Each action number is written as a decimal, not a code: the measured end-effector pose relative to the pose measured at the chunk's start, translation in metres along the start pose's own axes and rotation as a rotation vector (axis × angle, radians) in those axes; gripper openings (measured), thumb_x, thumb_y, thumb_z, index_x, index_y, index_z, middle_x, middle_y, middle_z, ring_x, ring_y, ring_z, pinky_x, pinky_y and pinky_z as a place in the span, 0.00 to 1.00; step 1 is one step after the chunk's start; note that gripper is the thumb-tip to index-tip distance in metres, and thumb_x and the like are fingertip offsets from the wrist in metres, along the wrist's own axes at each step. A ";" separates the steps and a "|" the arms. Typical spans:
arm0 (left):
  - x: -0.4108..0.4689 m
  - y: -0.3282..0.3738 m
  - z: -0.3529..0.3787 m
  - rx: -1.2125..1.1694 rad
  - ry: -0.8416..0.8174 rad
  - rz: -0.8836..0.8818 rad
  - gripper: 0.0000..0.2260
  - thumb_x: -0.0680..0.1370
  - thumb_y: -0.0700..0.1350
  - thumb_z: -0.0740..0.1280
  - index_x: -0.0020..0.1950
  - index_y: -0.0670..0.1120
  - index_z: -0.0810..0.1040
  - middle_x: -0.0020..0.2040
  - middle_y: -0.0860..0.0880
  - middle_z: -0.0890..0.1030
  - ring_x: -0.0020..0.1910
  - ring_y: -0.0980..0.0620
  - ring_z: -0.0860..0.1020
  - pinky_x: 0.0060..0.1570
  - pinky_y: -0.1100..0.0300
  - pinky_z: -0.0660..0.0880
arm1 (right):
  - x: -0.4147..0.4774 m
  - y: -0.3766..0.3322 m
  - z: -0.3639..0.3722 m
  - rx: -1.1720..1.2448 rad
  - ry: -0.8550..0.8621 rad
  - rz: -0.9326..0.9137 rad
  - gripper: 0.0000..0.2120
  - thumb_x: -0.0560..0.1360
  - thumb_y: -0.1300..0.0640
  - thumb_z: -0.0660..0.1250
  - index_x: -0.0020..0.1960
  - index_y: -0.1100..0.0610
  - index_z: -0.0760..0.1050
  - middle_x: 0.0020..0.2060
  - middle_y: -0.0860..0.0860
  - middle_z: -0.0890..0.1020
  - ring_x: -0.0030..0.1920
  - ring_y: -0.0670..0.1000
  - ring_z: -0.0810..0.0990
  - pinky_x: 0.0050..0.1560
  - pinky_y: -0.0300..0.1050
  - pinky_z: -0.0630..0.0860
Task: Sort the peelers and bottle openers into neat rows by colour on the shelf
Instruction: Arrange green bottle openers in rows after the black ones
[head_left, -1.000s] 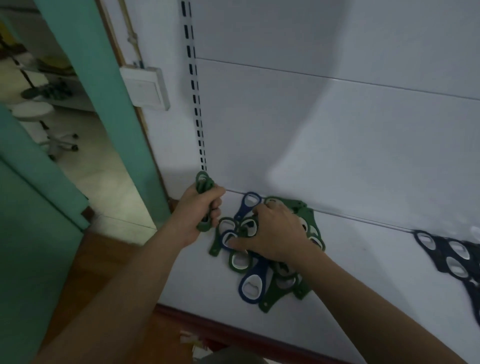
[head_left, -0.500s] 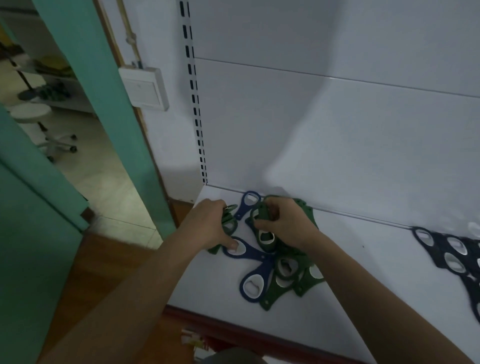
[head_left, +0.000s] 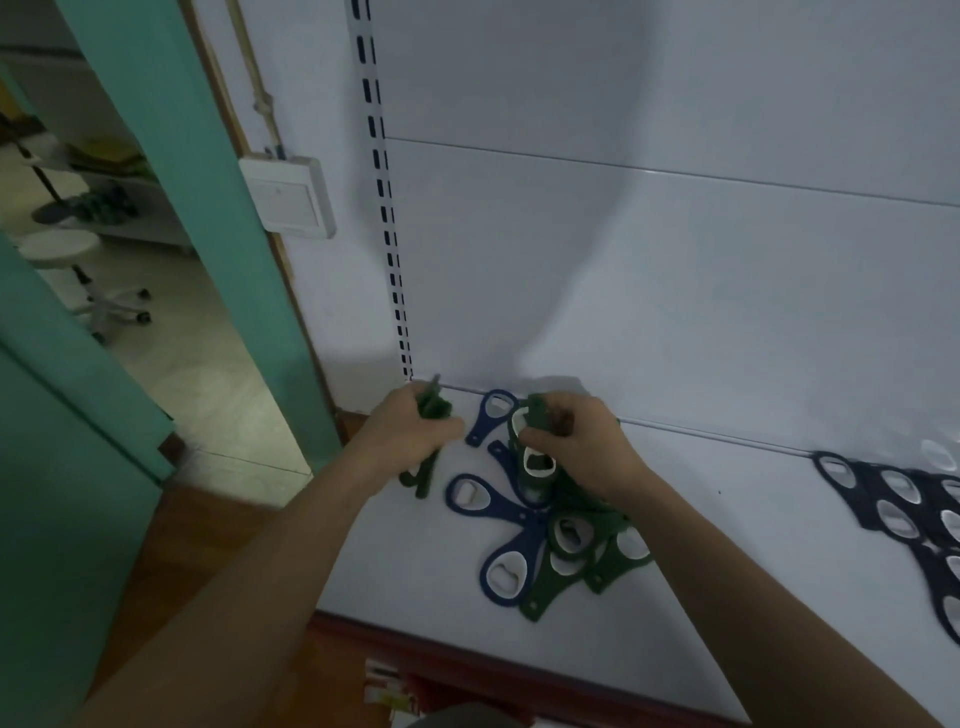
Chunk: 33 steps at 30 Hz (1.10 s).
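1. Left hand (head_left: 410, 436) has come off the blue opener it was touching half a second ago and sits a little further left now. Its green bunch (head_left: 430, 408) is still in its fist, fingers curled tight round the handles, with the ends poking out above and below.
2. Right hand (head_left: 589, 447) stays over the pile at the back of the shelf (head_left: 753, 561). Its fingers and thumb pinch one green opener (head_left: 540, 413), whose white-lined hole shows just beneath the knuckles.
3. Between the two hands, one blue opener (head_left: 496, 410) lies against the back edge.
4. Nearer the camera, a second blue opener (head_left: 470, 496) lies flat, and a third (head_left: 506, 571) touches its handle end.
5. The green pile (head_left: 582, 540) is heaped beside those, overlapping the blue ones, right under the right wrist.
6. Well apart, at the right edge, dark navy openers (head_left: 893, 499) lie overlapped in a line.
7. Off to the left there is a slotted upright (head_left: 384, 208), a wall switch (head_left: 288, 200), a teal door frame (head_left: 182, 156) and a stool (head_left: 67, 254) in the room beyond.
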<state>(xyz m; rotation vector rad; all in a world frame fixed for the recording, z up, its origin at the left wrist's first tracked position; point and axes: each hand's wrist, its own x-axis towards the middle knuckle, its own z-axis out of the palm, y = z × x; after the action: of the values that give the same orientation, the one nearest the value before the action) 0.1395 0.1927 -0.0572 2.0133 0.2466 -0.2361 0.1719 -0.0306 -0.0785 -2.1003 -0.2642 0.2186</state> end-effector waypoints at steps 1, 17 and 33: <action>0.000 0.003 -0.001 -0.200 0.004 -0.037 0.07 0.76 0.40 0.70 0.44 0.48 0.72 0.38 0.49 0.73 0.38 0.51 0.72 0.41 0.56 0.70 | -0.003 -0.001 -0.003 0.164 0.021 -0.003 0.13 0.75 0.61 0.75 0.58 0.54 0.80 0.45 0.51 0.86 0.47 0.51 0.86 0.50 0.50 0.84; 0.011 0.059 0.076 -0.872 -0.266 -0.075 0.05 0.78 0.35 0.67 0.53 0.36 0.80 0.44 0.37 0.81 0.37 0.45 0.81 0.37 0.53 0.81 | -0.018 -0.010 -0.046 -0.058 0.256 -0.155 0.24 0.68 0.40 0.76 0.56 0.52 0.74 0.45 0.49 0.77 0.38 0.44 0.76 0.38 0.37 0.75; 0.032 0.084 0.109 -0.780 -0.522 -0.004 0.08 0.78 0.36 0.70 0.55 0.45 0.78 0.36 0.46 0.76 0.30 0.51 0.74 0.29 0.59 0.73 | -0.068 0.041 -0.076 -0.075 0.234 0.145 0.04 0.75 0.58 0.75 0.43 0.52 0.82 0.31 0.42 0.81 0.31 0.40 0.76 0.35 0.32 0.71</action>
<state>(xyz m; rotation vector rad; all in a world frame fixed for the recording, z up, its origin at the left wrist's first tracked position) 0.1871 0.0604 -0.0419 1.1304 -0.0013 -0.5596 0.1308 -0.1321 -0.0717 -2.1981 0.0199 0.0477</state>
